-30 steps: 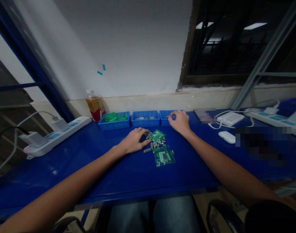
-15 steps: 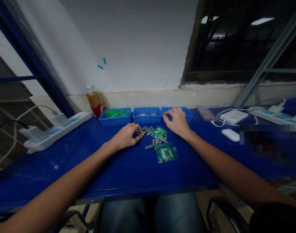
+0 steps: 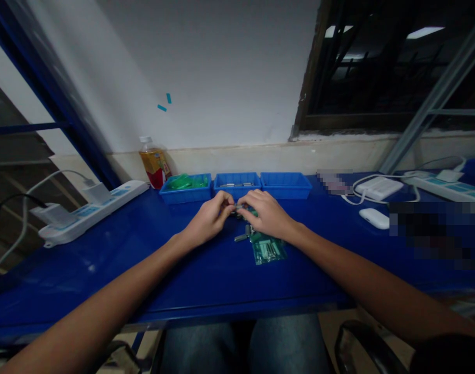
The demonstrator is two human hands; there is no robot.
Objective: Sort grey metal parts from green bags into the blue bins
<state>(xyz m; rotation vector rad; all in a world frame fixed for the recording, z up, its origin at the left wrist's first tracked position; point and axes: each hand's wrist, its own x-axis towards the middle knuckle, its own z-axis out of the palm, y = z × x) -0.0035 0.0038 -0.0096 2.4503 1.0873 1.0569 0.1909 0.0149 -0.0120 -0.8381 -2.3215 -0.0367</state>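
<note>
Over the table's middle, my left hand and my right hand meet fingertip to fingertip. Both are closed in a pinch on a small silvery metal cylinder, mostly covered by the fingers. More loose metal cylinders lie on the table below, partly hidden by my right hand. Nearer to me is a clear green plastic bag with several metal pieces in it. Another green bag shows only in part under my right hand.
Three blue trays line the wall: the left tray holds green bags, the middle tray metal pieces, and a right tray stands beside them. A drink bottle, power strips and a white case flank them.
My right hand has come from the right tray's front edge, left and down, to meet my left hand. My left hand has risen slightly from the pile with a metal cylinder.
</note>
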